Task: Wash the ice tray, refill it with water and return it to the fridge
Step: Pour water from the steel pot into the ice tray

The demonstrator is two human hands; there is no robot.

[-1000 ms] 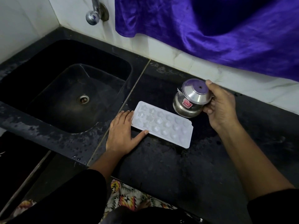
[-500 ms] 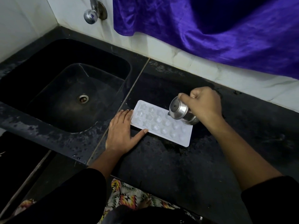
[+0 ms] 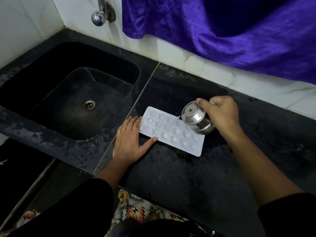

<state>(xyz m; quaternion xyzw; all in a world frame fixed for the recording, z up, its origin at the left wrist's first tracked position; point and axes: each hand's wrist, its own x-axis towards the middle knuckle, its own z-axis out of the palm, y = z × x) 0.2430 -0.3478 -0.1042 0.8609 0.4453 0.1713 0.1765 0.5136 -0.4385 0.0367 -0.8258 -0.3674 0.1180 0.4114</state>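
Note:
A white ice tray [image 3: 172, 132] with star and round moulds lies flat on the black counter [image 3: 179, 177], just right of the sink. My left hand [image 3: 130, 141] rests flat on the counter against the tray's left end, its thumb along the near edge. My right hand [image 3: 220, 113] grips a small steel pot [image 3: 196, 119], tipped steeply over the tray's far right part. A thin stream of water leaves the pot's rim and lands on the tray.
A black sink [image 3: 71, 100] with a round drain [image 3: 89, 104] lies to the left, below a chrome tap [image 3: 100, 14] on the tiled wall. Purple cloth [image 3: 230, 31] hangs over the wall behind the counter. The counter surface is wet.
My right hand has tipped the steel pot from nearly upright to steeply tilted over the tray, and water now pours out. My left hand and the tray have stayed put.

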